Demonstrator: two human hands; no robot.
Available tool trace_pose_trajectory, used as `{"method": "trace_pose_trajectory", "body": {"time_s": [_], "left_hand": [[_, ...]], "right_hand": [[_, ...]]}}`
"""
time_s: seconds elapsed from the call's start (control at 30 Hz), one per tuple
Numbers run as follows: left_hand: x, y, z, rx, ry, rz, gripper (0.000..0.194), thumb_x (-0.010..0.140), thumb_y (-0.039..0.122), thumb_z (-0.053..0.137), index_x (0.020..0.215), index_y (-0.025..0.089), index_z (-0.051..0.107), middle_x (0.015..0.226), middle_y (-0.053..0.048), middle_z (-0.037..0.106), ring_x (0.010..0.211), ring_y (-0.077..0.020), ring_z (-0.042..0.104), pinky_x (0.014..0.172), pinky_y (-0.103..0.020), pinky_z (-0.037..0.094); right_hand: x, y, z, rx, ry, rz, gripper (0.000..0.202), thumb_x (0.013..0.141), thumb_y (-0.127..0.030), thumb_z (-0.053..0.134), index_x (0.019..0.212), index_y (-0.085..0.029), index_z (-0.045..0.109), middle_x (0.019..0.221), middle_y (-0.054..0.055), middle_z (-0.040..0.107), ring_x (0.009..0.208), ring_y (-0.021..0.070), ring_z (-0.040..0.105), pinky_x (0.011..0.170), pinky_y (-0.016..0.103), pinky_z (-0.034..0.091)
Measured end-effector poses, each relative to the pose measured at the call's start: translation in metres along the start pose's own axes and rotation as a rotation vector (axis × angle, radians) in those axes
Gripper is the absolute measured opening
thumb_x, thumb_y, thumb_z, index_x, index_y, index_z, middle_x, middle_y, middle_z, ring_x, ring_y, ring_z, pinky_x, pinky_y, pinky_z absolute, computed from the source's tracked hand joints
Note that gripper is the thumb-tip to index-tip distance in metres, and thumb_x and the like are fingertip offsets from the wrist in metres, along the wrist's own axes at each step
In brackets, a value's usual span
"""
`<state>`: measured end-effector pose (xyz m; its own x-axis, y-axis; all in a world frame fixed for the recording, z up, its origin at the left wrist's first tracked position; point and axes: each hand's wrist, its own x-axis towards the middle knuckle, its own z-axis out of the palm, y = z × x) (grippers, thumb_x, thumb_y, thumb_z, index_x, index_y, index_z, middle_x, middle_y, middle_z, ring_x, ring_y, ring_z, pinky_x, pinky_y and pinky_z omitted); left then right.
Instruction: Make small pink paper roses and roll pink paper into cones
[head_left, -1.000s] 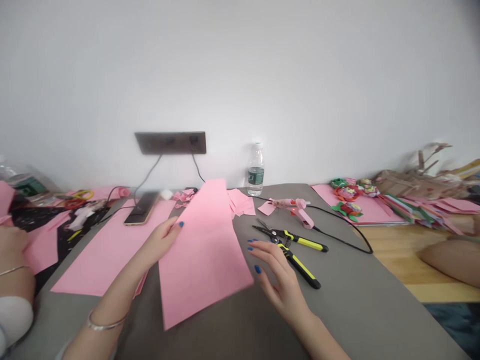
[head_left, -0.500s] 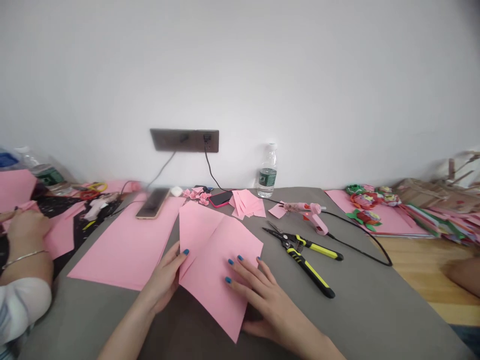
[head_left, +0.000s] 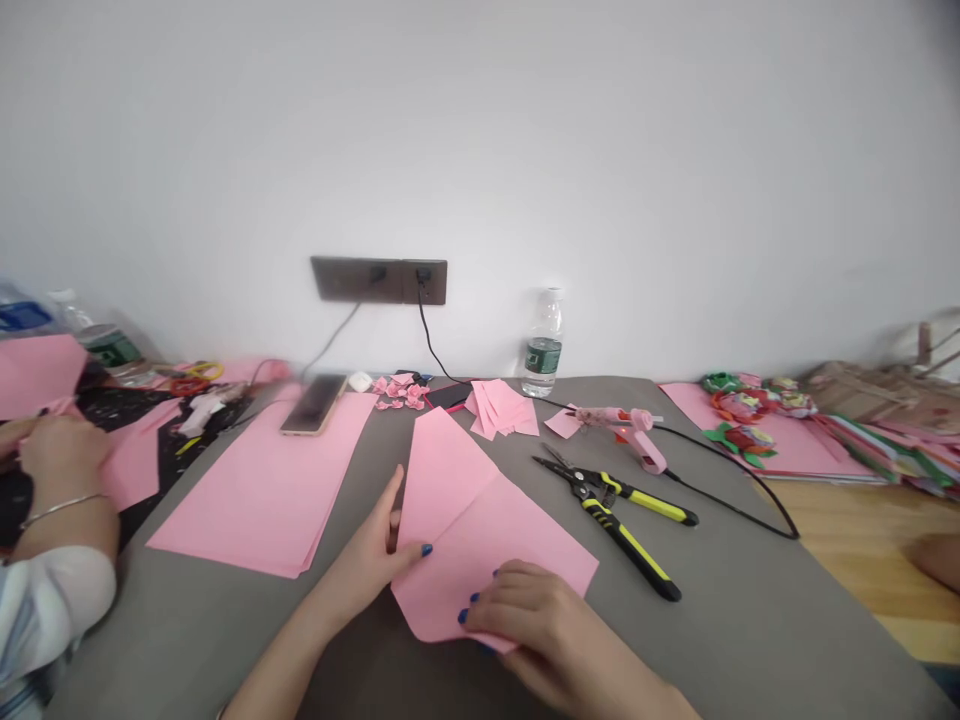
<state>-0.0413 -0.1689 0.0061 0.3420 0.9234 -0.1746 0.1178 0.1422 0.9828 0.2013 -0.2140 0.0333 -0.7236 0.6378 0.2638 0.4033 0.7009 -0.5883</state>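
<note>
A pink sheet of paper (head_left: 472,520) with a crease across it is held between my two hands over the grey table. My left hand (head_left: 379,555) grips its left edge, thumb on top and the other fingers beneath or behind. At the lower right edge, my right hand (head_left: 536,620) has its fingers curled over the paper, the thumb mostly hidden below. Just right of the sheet lie black-and-yellow pliers (head_left: 619,515), their handles spread. To the left rests a stack of larger pink paper (head_left: 247,500) with a phone (head_left: 315,405) on it.
A pink glue gun (head_left: 634,435) with a black cord lies behind the pliers. Small pink paper squares (head_left: 501,408) and a water bottle (head_left: 543,345) stand near the wall. Paper flowers (head_left: 742,410) sit at the right. At far left, a co-worker's hand (head_left: 64,455) handles pink paper.
The sheet has turned and its near corner is now curled up under my right hand. My right fingers went from spread flat to curled; my left thumb lies further over the paper.
</note>
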Motion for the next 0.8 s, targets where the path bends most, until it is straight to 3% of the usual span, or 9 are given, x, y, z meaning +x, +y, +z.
{"method": "trace_pose_trajectory", "body": {"time_s": [0.07, 0.13, 0.2, 0.27, 0.4, 0.53, 0.67, 0.8], "left_hand": [[0.003, -0.004, 0.000, 0.155, 0.049, 0.056, 0.096, 0.088, 0.031, 0.061, 0.157, 0.025, -0.006, 0.134, -0.015, 0.060, 0.106, -0.0268, 0.067, 0.088, -0.042, 0.055], [0.004, -0.005, -0.002, 0.383, 0.167, 0.209, 0.075, 0.088, 0.026, 0.058, 0.154, 0.027, 0.022, 0.143, -0.014, 0.052, 0.116, -0.0280, 0.062, 0.091, -0.042, 0.054], [0.001, -0.004, -0.005, 0.585, 0.258, 0.356, 0.044, 0.090, 0.023, 0.054, 0.134, 0.027, 0.053, 0.143, -0.012, 0.051, 0.124, -0.0284, 0.056, 0.097, -0.043, 0.051], [-0.007, -0.002, -0.009, 0.703, 0.225, 0.446, 0.025, 0.093, 0.022, 0.052, 0.114, 0.027, 0.064, 0.132, -0.009, 0.059, 0.122, -0.0256, 0.058, 0.101, -0.040, 0.050], [-0.023, -0.007, -0.010, 0.808, 0.050, 0.496, 0.026, 0.091, 0.019, 0.056, 0.115, 0.028, 0.064, 0.116, -0.005, 0.069, 0.111, -0.0217, 0.064, 0.096, -0.034, 0.054], [-0.026, -0.023, -0.011, 0.840, 0.146, 0.475, 0.041, 0.092, 0.016, 0.052, 0.130, 0.028, 0.054, 0.128, -0.006, 0.066, 0.117, -0.0223, 0.064, 0.098, -0.037, 0.054], [-0.022, -0.035, -0.013, 0.855, 0.184, 0.461, 0.045, 0.091, 0.014, 0.051, 0.133, 0.029, 0.051, 0.126, -0.005, 0.068, 0.114, -0.0219, 0.066, 0.096, -0.037, 0.056], [-0.023, -0.037, -0.013, 0.947, 0.217, 0.589, 0.041, 0.093, 0.013, 0.050, 0.131, 0.026, 0.053, 0.118, -0.006, 0.070, 0.109, -0.0217, 0.068, 0.093, -0.035, 0.058]], "right_hand": [[0.004, 0.002, -0.002, 0.055, 0.034, 0.152, 0.028, 0.098, -0.018, 0.042, 0.103, -0.024, 0.068, 0.086, 0.005, 0.075, 0.077, 0.0182, 0.066, 0.072, 0.028, 0.048], [0.008, 0.009, -0.004, 0.097, 0.052, 0.305, 0.026, 0.096, -0.018, 0.044, 0.098, -0.022, 0.069, 0.083, 0.003, 0.073, 0.072, 0.0173, 0.065, 0.068, 0.026, 0.045], [0.014, 0.019, -0.005, 0.113, 0.076, 0.405, 0.025, 0.096, -0.020, 0.045, 0.090, -0.021, 0.069, 0.073, 0.001, 0.068, 0.064, 0.0160, 0.059, 0.063, 0.025, 0.042], [0.021, 0.030, -0.006, 0.098, 0.115, 0.460, 0.025, 0.095, -0.025, 0.046, 0.078, -0.019, 0.064, 0.064, -0.001, 0.060, 0.059, 0.0150, 0.052, 0.057, 0.025, 0.037], [0.033, 0.047, -0.006, 0.047, 0.153, 0.523, 0.031, 0.090, -0.028, 0.051, 0.062, -0.021, 0.042, 0.056, -0.005, 0.041, 0.056, 0.0134, 0.038, 0.052, 0.025, 0.027], [0.038, 0.055, -0.006, -0.010, 0.194, 0.574, 0.032, 0.087, -0.027, 0.050, 0.063, -0.023, 0.029, 0.057, -0.007, 0.033, 0.055, 0.0129, 0.033, 0.051, 0.025, 0.024], [0.039, 0.060, -0.006, -0.067, 0.231, 0.611, 0.031, 0.082, -0.022, 0.051, 0.063, -0.024, 0.027, 0.058, -0.005, 0.038, 0.057, 0.0141, 0.037, 0.052, 0.025, 0.025], [0.040, 0.063, -0.004, -0.097, 0.227, 0.614, 0.029, 0.081, -0.020, 0.051, 0.064, -0.024, 0.028, 0.061, -0.004, 0.045, 0.059, 0.0156, 0.042, 0.055, 0.025, 0.027]]}}
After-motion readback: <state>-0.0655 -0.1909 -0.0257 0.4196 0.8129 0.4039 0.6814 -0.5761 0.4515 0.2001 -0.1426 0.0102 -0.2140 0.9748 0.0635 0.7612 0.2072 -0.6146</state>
